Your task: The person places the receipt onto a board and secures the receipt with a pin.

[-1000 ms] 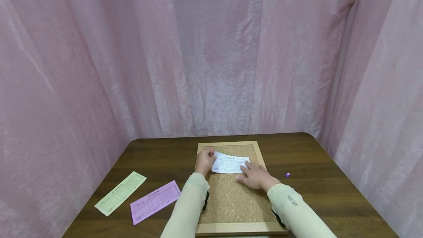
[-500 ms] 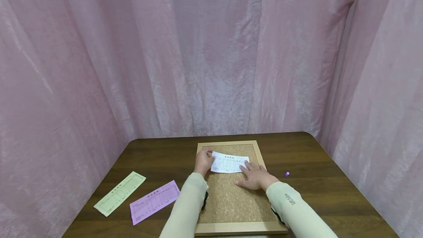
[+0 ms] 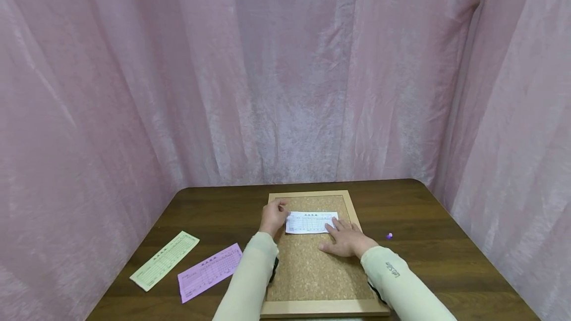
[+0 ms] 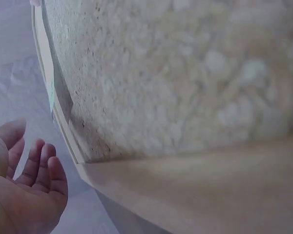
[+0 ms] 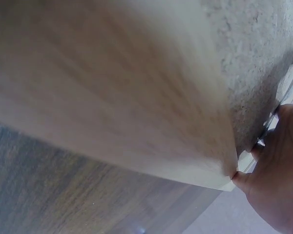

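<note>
- White slip lies across the upper part of the corkboard, nearer its far end, with a printed grid facing up and its long edges running from side to side.
- Left hand is at the slip's left end, over the board's left frame; its fingers are loosely bent, with a gap between thumb and fingers, and the left wrist view shows nothing in its grasp. Whether the thumb tip touches the slip I cannot tell.
- Right hand rests palm down with its fingers spread, fingertips on the slip's right end and thumb over the bare cork; it presses without gripping anything.
- Corkboard lies flat on the brown bench, with a pale wooden frame around it.
- Purple slip lies slanted on the bench, left of the board, partly beside the left sleeve.
- Green slip lies farther left, also slanted, apart from the purple one.
- Small purple-and-white object sits right of the board, too small to make out.
</note>
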`<state>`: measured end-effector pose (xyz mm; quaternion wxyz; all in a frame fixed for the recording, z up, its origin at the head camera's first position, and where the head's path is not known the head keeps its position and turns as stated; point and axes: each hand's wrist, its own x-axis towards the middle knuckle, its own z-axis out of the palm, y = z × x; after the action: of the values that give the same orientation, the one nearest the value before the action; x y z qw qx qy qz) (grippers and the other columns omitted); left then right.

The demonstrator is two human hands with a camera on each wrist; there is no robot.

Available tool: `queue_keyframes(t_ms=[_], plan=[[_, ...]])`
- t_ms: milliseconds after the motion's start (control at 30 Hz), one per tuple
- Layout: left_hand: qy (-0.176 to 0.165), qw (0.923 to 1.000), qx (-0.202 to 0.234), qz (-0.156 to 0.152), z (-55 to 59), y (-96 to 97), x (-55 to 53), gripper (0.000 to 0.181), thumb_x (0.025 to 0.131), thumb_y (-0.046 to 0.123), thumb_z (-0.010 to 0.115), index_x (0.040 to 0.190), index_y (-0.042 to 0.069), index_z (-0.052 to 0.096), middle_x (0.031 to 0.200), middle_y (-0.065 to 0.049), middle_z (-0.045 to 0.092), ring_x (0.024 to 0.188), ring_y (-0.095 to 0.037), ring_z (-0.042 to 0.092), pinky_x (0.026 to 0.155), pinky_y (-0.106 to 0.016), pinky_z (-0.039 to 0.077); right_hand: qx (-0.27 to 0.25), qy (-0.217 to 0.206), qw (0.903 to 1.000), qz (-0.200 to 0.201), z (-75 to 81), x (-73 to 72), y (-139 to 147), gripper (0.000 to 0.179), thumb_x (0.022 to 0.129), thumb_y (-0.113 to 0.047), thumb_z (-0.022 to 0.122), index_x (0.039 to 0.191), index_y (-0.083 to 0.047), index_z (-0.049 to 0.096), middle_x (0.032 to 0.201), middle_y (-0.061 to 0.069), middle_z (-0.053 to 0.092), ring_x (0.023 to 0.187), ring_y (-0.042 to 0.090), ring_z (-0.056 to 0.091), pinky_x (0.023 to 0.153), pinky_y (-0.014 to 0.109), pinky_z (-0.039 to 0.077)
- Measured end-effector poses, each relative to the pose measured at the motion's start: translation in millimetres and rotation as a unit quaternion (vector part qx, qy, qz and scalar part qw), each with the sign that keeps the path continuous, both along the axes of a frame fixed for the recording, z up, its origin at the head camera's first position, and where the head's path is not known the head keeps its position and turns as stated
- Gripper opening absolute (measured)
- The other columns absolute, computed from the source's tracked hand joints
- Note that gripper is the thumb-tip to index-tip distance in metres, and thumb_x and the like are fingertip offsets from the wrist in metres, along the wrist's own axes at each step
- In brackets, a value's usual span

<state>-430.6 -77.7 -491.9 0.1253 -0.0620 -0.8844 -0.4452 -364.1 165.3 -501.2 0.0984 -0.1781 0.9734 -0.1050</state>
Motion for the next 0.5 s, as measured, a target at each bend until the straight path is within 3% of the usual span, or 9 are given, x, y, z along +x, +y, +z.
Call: queue_keyframes(t_ms=[167, 267, 367, 500], plan=[[-0.039, 0.9978, -0.031, -0.044, 2.0, -3.1, 3.3, 0.035, 0.087, 0.006, 0.075, 0.12, -0.002, 0.067, 0.113, -0.019, 0.066, 0.102, -0.033, 0.062, 0.084, -0.045, 0.052, 0.001, 0.0, 1.0, 0.002, -0.2, 0.1, -0.5, 0.081, 0.096, -0.062, 0.048, 0.154, -0.006, 0.035, 0.16, 0.022, 0.022, 0.147, 0.043, 0.017, 0.114, 0.064, 0.014], [-0.046, 0.9937, -0.067, -0.078, 3.6, -5.7, 6.3, 0.039, 0.088, 0.009, 0.076, 0.123, -0.003, 0.065, 0.132, -0.022, 0.058, 0.12, -0.039, 0.056, 0.099, -0.051, 0.045, 0.0, 0.003, 1.0, 0.003, 0.1, -0.2, -0.6, 0.081, 0.096, -0.061, 0.048, 0.153, -0.005, 0.036, 0.16, 0.023, 0.023, 0.147, 0.043, 0.019, 0.113, 0.064, 0.015], [-0.048, 0.9862, -0.123, -0.099, 3.6, -8.3, 8.0, 0.041, 0.089, 0.016, 0.075, 0.126, -0.001, 0.065, 0.136, -0.02, 0.057, 0.126, -0.038, 0.052, 0.105, -0.055, 0.037, 0.005, 0.003, 1.0, 0.0, 0.2, -0.2, -1.1, 0.081, 0.096, -0.062, 0.047, 0.154, -0.007, 0.036, 0.16, 0.022, 0.023, 0.147, 0.042, 0.018, 0.114, 0.064, 0.014], [-0.064, 0.9722, -0.193, -0.115, 1.9, -10.8, 9.9, 0.048, 0.092, 0.027, 0.072, 0.133, 0.005, 0.062, 0.134, -0.018, 0.059, 0.127, -0.037, 0.051, 0.103, -0.061, 0.034, -0.001, 0.004, 1.0, 0.0, -0.8, 0.5, -1.3, 0.081, 0.096, -0.062, 0.049, 0.153, -0.006, 0.037, 0.16, 0.022, 0.024, 0.147, 0.043, 0.019, 0.113, 0.064, 0.015]])
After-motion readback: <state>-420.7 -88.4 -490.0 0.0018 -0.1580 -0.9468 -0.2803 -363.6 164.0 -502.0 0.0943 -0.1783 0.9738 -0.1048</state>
